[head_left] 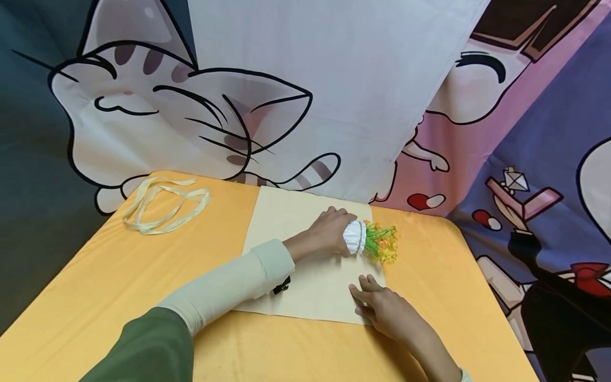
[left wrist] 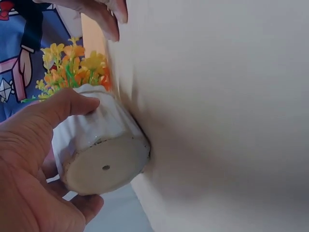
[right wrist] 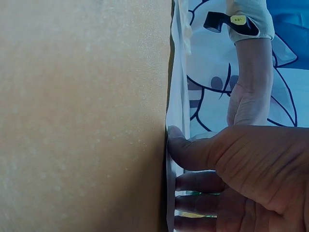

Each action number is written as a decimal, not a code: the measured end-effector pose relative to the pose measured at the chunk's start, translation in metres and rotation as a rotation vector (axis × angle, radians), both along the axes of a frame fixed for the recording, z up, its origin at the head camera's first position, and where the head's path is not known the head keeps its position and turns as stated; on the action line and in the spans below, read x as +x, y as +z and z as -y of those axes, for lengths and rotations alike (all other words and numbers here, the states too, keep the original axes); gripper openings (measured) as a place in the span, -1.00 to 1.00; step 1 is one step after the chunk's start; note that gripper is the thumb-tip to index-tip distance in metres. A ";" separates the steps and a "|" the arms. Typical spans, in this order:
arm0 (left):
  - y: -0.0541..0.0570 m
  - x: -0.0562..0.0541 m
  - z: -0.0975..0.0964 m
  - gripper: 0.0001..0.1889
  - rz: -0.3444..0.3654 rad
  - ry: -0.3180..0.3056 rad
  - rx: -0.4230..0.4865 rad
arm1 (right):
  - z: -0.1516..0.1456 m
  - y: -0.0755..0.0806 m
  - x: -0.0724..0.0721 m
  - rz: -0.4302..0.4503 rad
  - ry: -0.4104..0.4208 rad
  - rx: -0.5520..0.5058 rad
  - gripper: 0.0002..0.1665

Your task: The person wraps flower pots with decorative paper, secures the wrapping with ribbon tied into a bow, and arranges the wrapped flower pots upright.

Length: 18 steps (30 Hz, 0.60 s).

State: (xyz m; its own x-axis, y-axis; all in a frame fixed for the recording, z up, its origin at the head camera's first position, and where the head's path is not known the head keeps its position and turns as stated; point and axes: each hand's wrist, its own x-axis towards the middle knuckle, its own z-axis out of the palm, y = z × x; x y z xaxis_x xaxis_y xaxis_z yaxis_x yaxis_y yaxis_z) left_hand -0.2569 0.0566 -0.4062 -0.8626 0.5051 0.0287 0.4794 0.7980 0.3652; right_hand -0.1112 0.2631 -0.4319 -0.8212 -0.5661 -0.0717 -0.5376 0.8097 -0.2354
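Note:
A white ruffled flowerpot [head_left: 355, 237] lies on its side on a cream sheet [head_left: 315, 300], with artificial yellow and orange flowers [head_left: 385, 243] pointing right. My left hand [head_left: 329, 233] grips the pot, thumb on one side and fingers curled round the other. In the left wrist view the pot's round base [left wrist: 104, 166] faces the camera and shows a small hole. At the sheet's near right corner my right hand [head_left: 384, 310] rests with fingers extended over the paper-like surface. The right wrist view shows its thumb [right wrist: 186, 152] at the sheet's edge, the fingertips against the sheet.
A loosely looped pale ribbon [head_left: 162, 231] lies at the table's far left. Yellow cloth [head_left: 95, 297] covers the table. Behind it hangs a backdrop [head_left: 267, 42] printed with a cat and other cartoon figures, meeting the table's far edge.

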 end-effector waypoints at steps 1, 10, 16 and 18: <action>-0.001 0.000 0.000 0.04 -0.001 0.002 0.002 | 0.000 0.000 0.000 0.007 -0.004 0.000 -0.49; -0.005 0.003 0.002 0.03 -0.005 0.016 0.055 | 0.000 0.002 0.000 0.019 -0.021 -0.005 -0.48; -0.004 0.000 0.002 0.01 0.018 -0.014 0.070 | 0.001 0.001 0.001 0.026 -0.029 -0.002 -0.48; -0.003 -0.001 0.003 -0.01 0.031 -0.024 0.073 | 0.001 0.001 0.001 0.028 -0.030 -0.001 -0.48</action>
